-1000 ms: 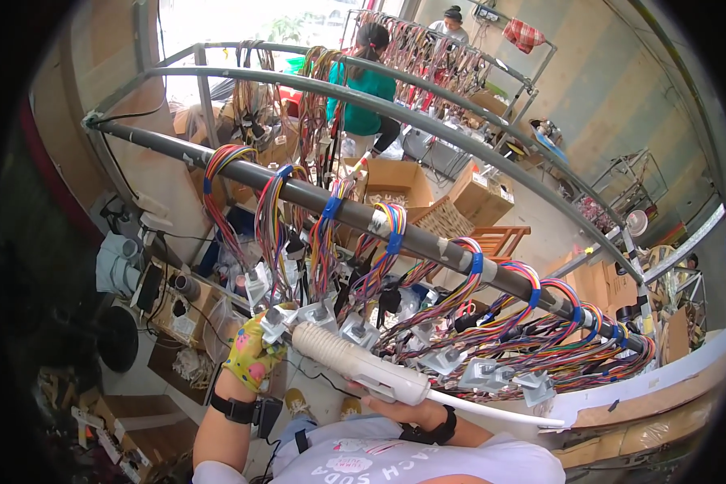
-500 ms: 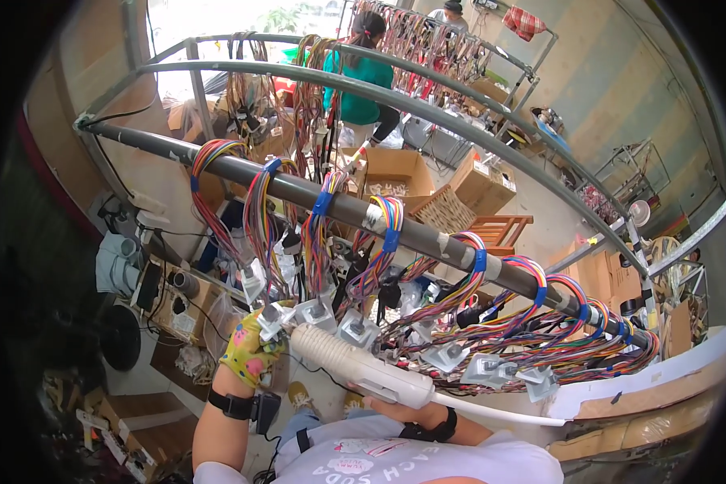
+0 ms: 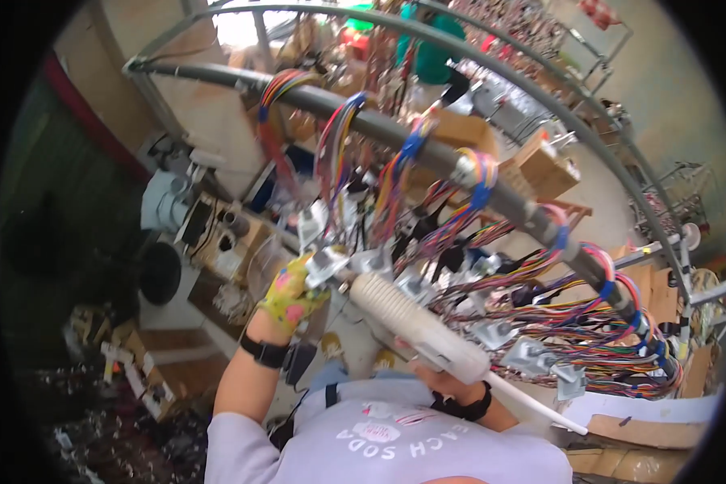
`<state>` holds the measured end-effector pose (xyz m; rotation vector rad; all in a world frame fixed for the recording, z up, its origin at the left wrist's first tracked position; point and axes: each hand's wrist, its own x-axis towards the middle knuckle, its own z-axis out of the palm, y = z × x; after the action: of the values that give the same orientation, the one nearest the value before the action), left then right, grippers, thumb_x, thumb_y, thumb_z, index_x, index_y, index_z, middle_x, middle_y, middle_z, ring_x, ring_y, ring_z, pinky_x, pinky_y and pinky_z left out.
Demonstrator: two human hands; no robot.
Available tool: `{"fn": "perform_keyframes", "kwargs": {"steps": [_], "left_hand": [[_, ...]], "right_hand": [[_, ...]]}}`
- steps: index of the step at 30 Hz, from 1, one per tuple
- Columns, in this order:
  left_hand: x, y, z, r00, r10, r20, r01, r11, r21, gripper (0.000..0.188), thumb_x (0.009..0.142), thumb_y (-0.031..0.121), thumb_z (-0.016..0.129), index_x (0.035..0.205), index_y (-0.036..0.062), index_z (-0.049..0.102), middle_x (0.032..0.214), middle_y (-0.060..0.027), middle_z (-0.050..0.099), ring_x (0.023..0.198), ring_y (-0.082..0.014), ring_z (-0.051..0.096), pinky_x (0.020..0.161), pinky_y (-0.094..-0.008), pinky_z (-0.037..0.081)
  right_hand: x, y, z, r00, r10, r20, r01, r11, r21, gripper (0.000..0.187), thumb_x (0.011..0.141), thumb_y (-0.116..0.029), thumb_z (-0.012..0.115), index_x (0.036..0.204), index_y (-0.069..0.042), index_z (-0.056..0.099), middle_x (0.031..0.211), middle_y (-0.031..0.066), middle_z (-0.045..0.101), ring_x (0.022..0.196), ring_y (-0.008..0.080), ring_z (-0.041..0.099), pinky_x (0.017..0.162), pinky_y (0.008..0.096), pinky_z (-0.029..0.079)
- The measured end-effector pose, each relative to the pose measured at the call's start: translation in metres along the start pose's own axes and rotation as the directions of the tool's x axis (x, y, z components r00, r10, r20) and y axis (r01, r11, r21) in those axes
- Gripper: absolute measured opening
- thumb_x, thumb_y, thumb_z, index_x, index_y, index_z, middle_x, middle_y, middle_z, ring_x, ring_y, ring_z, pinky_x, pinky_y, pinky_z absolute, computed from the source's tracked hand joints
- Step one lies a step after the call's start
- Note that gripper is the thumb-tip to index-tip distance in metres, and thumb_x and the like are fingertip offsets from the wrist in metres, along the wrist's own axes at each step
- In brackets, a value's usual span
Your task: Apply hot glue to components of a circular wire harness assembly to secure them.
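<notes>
My left hand (image 3: 290,297), in a yellow patterned glove, is closed on a white plastic connector (image 3: 326,264). Against or just beside that connector is the nozzle of a long off-white hot glue gun (image 3: 411,324) with a ribbed barrel. From the gun's rear end sticks a white glue stick (image 3: 544,407). My right hand (image 3: 444,382), bare, grips the gun from below; the gun hides most of its fingers. More white connectors (image 3: 532,355) hang in a row at the ends of multicoloured wire bundles (image 3: 492,302).
A dark metal rail (image 3: 379,129) crosses in front of me, with wire bundles looped over it and tied with blue tape. Curved grey bars (image 3: 492,60) run beyond it. Cardboard boxes (image 3: 177,363) stand on the left. A person in green (image 3: 431,52) sits at the far side.
The view has swung, so the rail, wires and both hands appear shifted right. The gun tilts more steeply in the picture. Both hands keep their holds.
</notes>
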<state>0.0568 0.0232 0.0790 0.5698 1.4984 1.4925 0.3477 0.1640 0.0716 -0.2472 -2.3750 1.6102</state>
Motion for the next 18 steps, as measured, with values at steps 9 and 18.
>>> {"fn": "perform_keyframes", "kwargs": {"steps": [9, 18], "left_hand": [[0.01, -0.009, -0.021, 0.984, 0.17, 0.059, -0.179, 0.943, 0.28, 0.056, 0.073, -0.009, 0.066, 0.126, 0.0039, 0.055, 0.116, -0.0052, 0.062, 0.102, -0.0121, 0.058, 0.086, -0.0268, 0.047], [0.007, -0.019, -0.013, 0.998, -0.011, 0.06, 0.02, 0.989, -0.149, 0.058, 0.074, -0.008, 0.068, 0.128, 0.003, 0.052, 0.121, -0.0074, 0.06, 0.106, -0.0142, 0.058, 0.089, -0.028, 0.047]], "right_hand": [[0.007, -0.018, -0.007, 0.998, 0.051, -0.029, -0.056, 0.974, -0.221, 0.043, 0.074, -0.01, 0.068, 0.117, -0.006, 0.06, 0.11, 0.0106, 0.064, 0.104, 0.0245, 0.058, 0.091, 0.0325, 0.043], [0.012, -0.022, 0.004, 0.989, 0.074, -0.128, -0.082, 0.995, -0.057, 0.048, 0.076, -0.01, 0.067, 0.123, -0.003, 0.055, 0.111, 0.0118, 0.064, 0.102, 0.0268, 0.06, 0.089, 0.0361, 0.046]]}}
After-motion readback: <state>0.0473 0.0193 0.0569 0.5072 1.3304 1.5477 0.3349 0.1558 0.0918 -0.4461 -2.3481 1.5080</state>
